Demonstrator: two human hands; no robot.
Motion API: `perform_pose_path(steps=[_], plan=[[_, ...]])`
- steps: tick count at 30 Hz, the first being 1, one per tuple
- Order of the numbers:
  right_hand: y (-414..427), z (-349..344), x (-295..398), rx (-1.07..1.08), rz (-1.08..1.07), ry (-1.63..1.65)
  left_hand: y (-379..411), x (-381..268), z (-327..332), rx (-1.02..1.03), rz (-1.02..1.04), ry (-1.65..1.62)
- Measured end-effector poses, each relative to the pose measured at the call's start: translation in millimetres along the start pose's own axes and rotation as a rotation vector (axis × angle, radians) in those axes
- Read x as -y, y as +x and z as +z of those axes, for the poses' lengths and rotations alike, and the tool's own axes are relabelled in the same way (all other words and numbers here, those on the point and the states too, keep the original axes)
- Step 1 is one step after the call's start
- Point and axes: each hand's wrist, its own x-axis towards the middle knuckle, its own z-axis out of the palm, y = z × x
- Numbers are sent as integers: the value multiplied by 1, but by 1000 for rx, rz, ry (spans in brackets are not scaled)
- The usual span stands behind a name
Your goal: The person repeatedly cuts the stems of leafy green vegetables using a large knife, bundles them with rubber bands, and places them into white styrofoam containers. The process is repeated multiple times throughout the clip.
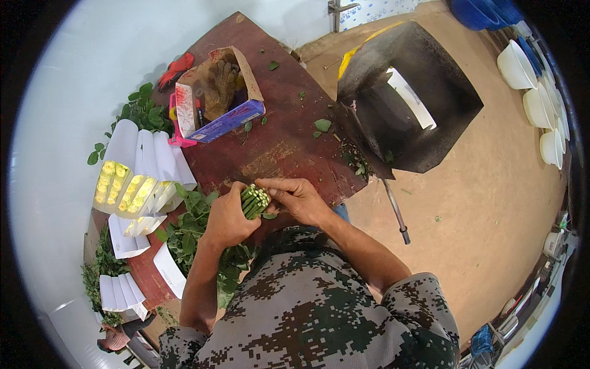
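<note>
My left hand [232,218] is closed around a bundle of green cut stems [253,203], their pale cut ends turned up towards me. Against the right side of these ends, my right hand [297,199] has its thumb and forefinger close together. Whether anything thin is pinched between them cannot be made out. Leafy green foliage [189,235] spreads below and left of my left hand, partly behind my forearm. Both hands are over the near edge of a dark red table [295,133].
Paper-wrapped bunches of yellow roses [138,189] lie at left. Beyond my hands stands an open cardboard box [249,78] holding work gloves [221,87], beside a red glove [176,69]. A dark open bin [415,152] adjoins the table's right side. White basins [516,64] line the far right.
</note>
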Motion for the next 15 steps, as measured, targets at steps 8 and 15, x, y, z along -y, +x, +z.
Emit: perform_pose_path(steps=[8,15], plan=[[1,-1,32,102,117,-78,3,3,1,-18,-7,-24],[8,2,11,90,30,-192,1,0,-1,5,-15,-18]])
